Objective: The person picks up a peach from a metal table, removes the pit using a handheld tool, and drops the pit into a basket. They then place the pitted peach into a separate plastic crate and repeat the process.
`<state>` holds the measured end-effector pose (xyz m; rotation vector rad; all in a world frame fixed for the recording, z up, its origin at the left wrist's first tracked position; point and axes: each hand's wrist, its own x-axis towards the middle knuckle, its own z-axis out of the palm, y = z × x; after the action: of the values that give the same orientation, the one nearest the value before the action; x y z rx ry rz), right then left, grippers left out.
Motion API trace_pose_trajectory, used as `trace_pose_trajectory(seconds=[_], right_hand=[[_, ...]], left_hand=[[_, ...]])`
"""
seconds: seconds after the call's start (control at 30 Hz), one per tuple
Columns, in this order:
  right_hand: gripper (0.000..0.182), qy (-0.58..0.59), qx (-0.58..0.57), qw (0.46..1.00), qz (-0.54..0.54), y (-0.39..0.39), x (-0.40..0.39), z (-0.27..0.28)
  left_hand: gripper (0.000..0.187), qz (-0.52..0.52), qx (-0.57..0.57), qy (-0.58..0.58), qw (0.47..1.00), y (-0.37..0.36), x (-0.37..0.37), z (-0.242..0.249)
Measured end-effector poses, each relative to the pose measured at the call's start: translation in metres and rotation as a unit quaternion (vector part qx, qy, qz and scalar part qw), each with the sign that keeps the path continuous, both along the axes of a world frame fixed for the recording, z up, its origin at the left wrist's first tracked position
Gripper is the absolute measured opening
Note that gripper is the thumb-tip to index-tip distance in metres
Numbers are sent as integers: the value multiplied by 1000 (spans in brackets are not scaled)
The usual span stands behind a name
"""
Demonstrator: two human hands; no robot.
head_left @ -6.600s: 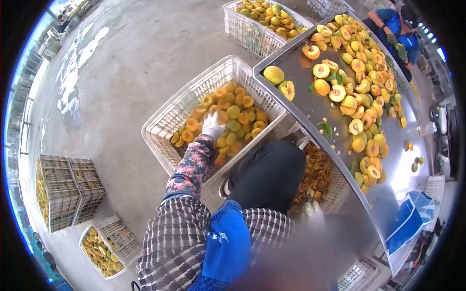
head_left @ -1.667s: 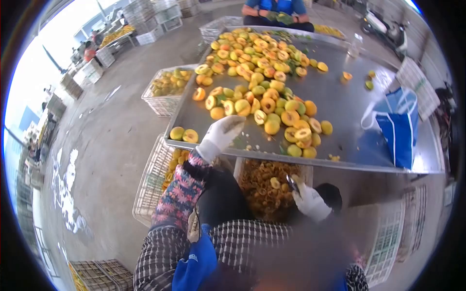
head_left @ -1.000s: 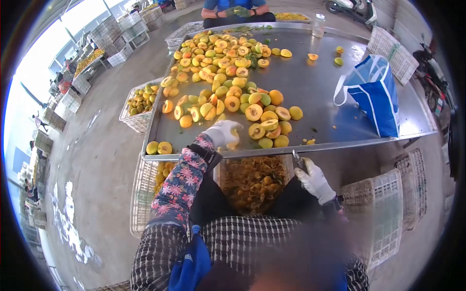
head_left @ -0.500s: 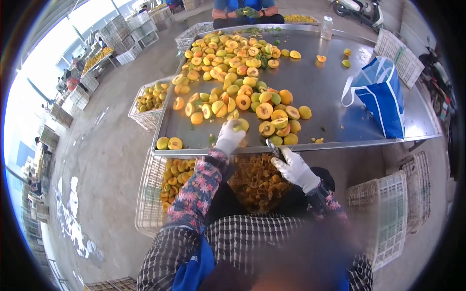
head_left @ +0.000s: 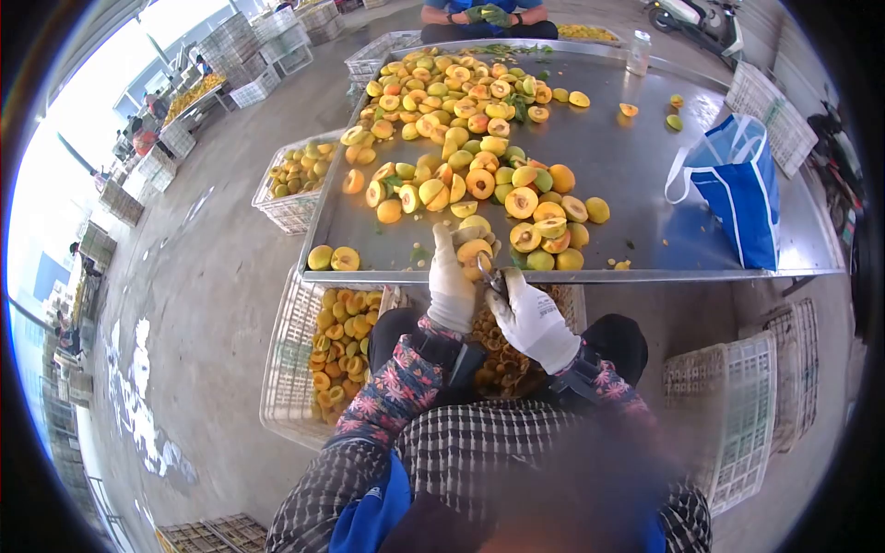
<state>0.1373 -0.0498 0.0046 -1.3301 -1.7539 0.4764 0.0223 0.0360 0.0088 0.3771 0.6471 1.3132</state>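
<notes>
In the head view, my white-gloved left hand (head_left: 451,284) holds a halved yellow peach (head_left: 473,254) just above the table's front edge, cut face toward me. My right hand (head_left: 536,323), also gloved, is closed round a small metal pitting tool (head_left: 486,267). The tool's tip touches or nearly touches the cut face; its handle is mostly hidden in the glove. Beyond my hands, whole and halved peaches (head_left: 522,203) lie in a large heap on the metal table (head_left: 627,207).
Below the table edge stand a crate (head_left: 281,369) of peach halves and a crate (head_left: 573,309) of scraps between my knees. A blue bag (head_left: 737,203) and a jar (head_left: 638,53) stand on the table. A co-worker's gloved hands (head_left: 489,15) are across from me. Crates (head_left: 719,396) stand right.
My left hand has drawn a peach back from the heap toward the edge. My right hand has moved left, bringing the pitting tool to it. The view has shifted slightly.
</notes>
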Motion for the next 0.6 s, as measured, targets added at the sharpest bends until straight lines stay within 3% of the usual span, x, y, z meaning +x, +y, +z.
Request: trace_pose_trajectory(seconds=[0.13, 0.23, 0.33, 0.43, 0.5, 0.6], right_hand=[[26, -25, -35, 999, -19, -2, -4, -13], [28, -74, -46, 996, -6, -4, 2, -6], [31, -118, -42, 992, 18, -4, 19, 4], [43, -174, -7, 983, 58, 2, 40, 2], [42, -179, -31, 981, 71, 2, 41, 2], [40, -105, -86, 988, 73, -5, 27, -7]], left_hand=[[55, -19, 79, 81, 993, -6, 0, -11], [52, -12, 96, 54, 994, -11, 4, -10], [46, -78, 93, 59, 991, -7, 3, -2], [43, -248, 19, 18, 968, -2, -11, 19], [45, -161, 275, 225, 921, -14, -9, 9], [52, -128, 79, 134, 980, -10, -1, 2]])
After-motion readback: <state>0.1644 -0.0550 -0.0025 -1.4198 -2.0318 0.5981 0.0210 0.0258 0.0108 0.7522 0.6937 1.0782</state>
